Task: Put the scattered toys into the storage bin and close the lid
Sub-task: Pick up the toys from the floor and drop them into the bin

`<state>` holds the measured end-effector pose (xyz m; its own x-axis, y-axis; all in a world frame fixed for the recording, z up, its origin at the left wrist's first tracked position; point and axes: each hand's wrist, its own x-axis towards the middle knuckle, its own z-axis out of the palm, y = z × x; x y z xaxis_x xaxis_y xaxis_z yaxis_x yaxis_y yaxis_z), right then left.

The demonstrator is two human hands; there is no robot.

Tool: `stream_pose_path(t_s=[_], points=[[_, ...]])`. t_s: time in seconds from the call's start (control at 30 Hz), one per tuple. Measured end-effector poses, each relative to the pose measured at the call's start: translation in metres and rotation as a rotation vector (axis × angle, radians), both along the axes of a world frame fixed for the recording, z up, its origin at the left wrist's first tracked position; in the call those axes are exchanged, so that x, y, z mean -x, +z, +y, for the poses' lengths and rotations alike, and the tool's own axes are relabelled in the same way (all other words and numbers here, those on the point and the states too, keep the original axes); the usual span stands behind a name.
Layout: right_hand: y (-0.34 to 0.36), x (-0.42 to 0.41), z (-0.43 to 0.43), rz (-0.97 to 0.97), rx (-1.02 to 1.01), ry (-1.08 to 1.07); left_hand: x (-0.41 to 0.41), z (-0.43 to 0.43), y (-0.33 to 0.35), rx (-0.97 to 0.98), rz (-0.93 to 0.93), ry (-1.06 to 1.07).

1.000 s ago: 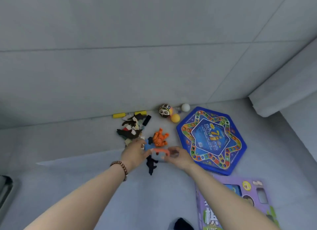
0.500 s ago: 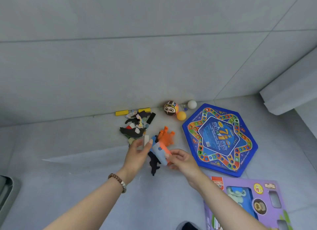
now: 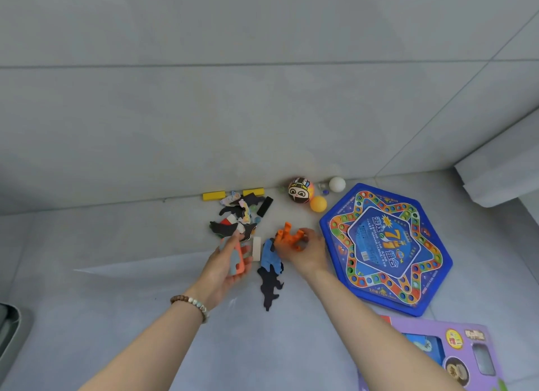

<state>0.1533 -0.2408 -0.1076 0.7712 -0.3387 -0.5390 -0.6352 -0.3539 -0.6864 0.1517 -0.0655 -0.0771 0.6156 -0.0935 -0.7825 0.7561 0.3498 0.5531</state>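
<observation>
Nearest, at lower right: purple toy box, flat on grey floor, partly cut off by the frame edge. At far left edge: grey rounded object, too little shown to tell whether the storage bin.

Left hand, palm up, beaded bracelet at wrist; fingers half curled around an orange-and-blue flat piece, held off the floor. Right hand, palm down, fingers closed on orange toy figure, at or just above the floor.

Between the hands: white block, blue flat cutout and, overlapped by it, black flat cutout, lying on the floor.

Right of the hands: blue hexagonal game board, flat, just beside the right hand.

Beyond the left hand: loose pile of dark cutout pieces, black block at its right edge.

Farthest, along the wall base: two yellow blocks, face-printed ball, orange ball touching it, white ball near.
</observation>
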Motion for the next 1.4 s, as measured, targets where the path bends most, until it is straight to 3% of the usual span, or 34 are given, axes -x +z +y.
stream_pose_path(t_s=[0.17, 0.3, 0.4, 0.5, 0.6, 0.67, 0.77, 0.9, 1.03, 1.13, 1.27, 1.3, 1.33, 1.4], points=[[0.003, 0.003, 0.013, -0.1, -0.112, -0.114, 0.003, -0.003, -0.001, 0.078, 0.018, -0.032], [0.018, -0.001, 0.007, -0.155, -0.337, -0.235, -0.004, -0.006, 0.001, 0.077, -0.005, -0.046], [0.041, -0.008, 0.005, -0.188, -0.448, -0.127, -0.014, -0.011, 0.007, 0.141, -0.036, -0.121], [0.059, -0.016, 0.001, -0.202, -0.433, 0.03, -0.024, -0.025, 0.016, 0.188, -0.075, -0.229], [0.066, -0.034, -0.032, -0.242, -0.366, -0.025, -0.035, -0.037, 0.019, 0.148, -0.101, -0.278], [0.061, -0.05, -0.063, -0.29, -0.213, -0.101, -0.042, -0.042, 0.019, 0.154, -0.106, -0.251], [0.041, -0.064, -0.087, -0.239, 0.085, 0.008, -0.052, -0.051, 0.02, 0.116, -0.109, -0.183], [0.02, -0.075, -0.085, -0.196, 0.18, 0.154, -0.064, -0.057, 0.02, 0.107, -0.057, -0.111], [0.01, -0.077, -0.082, -0.209, 0.319, 0.163, -0.075, -0.059, 0.019, 0.119, -0.072, -0.103], [0.017, -0.075, -0.092, -0.299, 0.062, -0.063, -0.078, -0.063, 0.019, 0.126, -0.077, -0.111], [0.035, -0.077, -0.115, -0.191, -0.779, -0.57, -0.083, -0.073, 0.017, 0.11, -0.1, -0.137], [0.038, -0.079, -0.12, -0.173, -0.858, -0.608, -0.084, -0.076, 0.017, 0.105, -0.113, -0.142], [0.04, -0.082, -0.123, -0.142, -0.811, -0.577, -0.085, -0.077, 0.016, 0.104, -0.121, -0.144], [0.04, -0.091, -0.123, -0.074, -0.426, -0.405, -0.086, -0.08, 0.016, 0.109, -0.124, -0.152]])
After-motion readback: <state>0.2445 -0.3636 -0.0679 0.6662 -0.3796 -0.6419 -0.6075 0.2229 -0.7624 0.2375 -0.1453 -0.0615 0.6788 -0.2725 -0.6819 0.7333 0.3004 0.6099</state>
